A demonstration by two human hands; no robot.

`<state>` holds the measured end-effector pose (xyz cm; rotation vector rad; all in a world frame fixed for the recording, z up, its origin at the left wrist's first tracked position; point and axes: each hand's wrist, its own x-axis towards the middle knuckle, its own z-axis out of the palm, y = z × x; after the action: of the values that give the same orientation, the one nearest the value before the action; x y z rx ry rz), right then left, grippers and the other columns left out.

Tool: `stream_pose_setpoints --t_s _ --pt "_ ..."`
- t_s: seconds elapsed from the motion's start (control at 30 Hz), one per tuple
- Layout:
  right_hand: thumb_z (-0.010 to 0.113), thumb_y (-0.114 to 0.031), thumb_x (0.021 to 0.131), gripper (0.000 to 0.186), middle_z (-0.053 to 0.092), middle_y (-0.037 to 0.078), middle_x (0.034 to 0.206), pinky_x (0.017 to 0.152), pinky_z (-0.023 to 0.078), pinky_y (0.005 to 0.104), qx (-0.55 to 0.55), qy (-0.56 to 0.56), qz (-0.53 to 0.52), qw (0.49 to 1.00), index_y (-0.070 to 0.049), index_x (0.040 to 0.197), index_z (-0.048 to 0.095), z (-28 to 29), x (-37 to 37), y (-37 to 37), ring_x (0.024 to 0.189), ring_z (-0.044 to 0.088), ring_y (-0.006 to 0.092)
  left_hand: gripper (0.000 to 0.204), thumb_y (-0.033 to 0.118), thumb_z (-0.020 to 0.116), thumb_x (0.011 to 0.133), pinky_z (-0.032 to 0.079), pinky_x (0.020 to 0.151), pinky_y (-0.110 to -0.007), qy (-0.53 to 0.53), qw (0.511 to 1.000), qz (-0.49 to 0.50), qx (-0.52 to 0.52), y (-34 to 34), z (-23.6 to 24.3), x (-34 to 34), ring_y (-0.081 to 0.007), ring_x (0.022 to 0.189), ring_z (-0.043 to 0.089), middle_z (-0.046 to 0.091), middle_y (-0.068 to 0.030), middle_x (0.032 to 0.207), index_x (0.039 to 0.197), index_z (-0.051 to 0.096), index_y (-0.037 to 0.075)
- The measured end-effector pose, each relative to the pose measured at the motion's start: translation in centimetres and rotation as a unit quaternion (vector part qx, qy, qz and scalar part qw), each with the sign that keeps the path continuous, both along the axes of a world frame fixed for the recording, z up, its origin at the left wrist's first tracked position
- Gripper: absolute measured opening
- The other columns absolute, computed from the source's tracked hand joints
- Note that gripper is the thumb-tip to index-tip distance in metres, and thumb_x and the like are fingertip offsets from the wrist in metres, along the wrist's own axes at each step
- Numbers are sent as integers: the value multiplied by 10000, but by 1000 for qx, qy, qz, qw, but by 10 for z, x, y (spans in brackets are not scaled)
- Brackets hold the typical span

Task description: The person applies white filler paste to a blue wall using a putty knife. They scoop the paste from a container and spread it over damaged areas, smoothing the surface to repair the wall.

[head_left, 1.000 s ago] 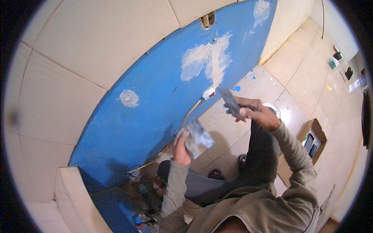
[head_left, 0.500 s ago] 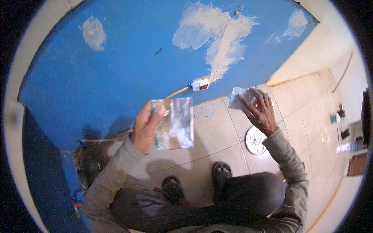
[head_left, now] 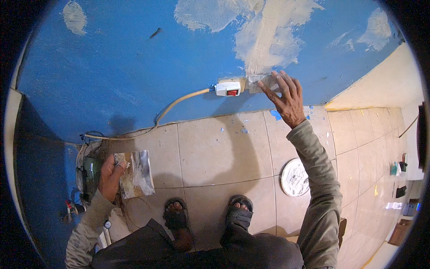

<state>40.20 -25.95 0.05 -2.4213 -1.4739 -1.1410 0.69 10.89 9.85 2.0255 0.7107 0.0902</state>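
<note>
Right hand [head_left: 290, 104] pinches blade [head_left: 254, 85], apparently against wall [head_left: 112, 67] near its lower edge, left hand [head_left: 109, 180] pinches plate [head_left: 141, 172] above floor [head_left: 210, 152]; we judge this spreading filler [head_left: 268, 47], next calling for an even stroke clear of the switch [head_left: 227, 88].

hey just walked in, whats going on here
A person's right hand holds a flat blade at the blue wall, just right of a white fitting with a red switch. Above it spreads a rough pale patch. The left hand holds a smeared plate lower down. A round white thing sits on the tiled floor.
</note>
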Motion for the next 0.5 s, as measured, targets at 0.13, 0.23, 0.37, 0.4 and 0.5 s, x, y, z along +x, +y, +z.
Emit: stream_pose_setpoints --t_s 0.13,0.23,0.37,0.4,0.5 --pt "614 -96 852 687 336 41 1521 1075 318 511 15 -30 -33 999 -414 1428 418 0 8 2 1351 377 272 346 212 527 971 426 895 -328 13 1000 19 8 -3 -15 -11 -162 993 526 582 -70 1138 1252 523 9" --pt "620 -94 847 677 350 38 1514 1080 308 503 28 -46 -50 997 -413 1415 439 0 13 0 1336 396 265 336 208 533 968 425 916 -319 7 996 59 -63 1 -31 -19 -160 1022 530 581 -71 1154 1239 528 10" --pt "638 -81 826 650 367 34 1500 1077 309 490 73 -70 -91 991 -404 1374 502 -3 28 -30 1323 402 255 310 181 528 968 431 921 -304 1 998 56 -41 -11 -26 -19 -142 1027 542 593 -61 1152 1232 534 18" --pt "641 -81 825 648 375 35 1495 1079 307 490 89 -71 -100 988 -406 1369 507 -5 29 -37 1325 399 254 304 173 527 968 433 919 -302 1 995 60 -82 -14 -21 -19 -138 1022 546 596 -57 1149 1232 535 21" --pt "639 -85 831 652 385 32 1485 1089 288 487 108 -64 -81 989 -424 1371 500 -12 22 -39 1330 393 252 288 153 522 968 438 914 -306 2 990 78 -120 -8 -27 -25 -135 1008 556 604 -44 1134 1227 539 27"
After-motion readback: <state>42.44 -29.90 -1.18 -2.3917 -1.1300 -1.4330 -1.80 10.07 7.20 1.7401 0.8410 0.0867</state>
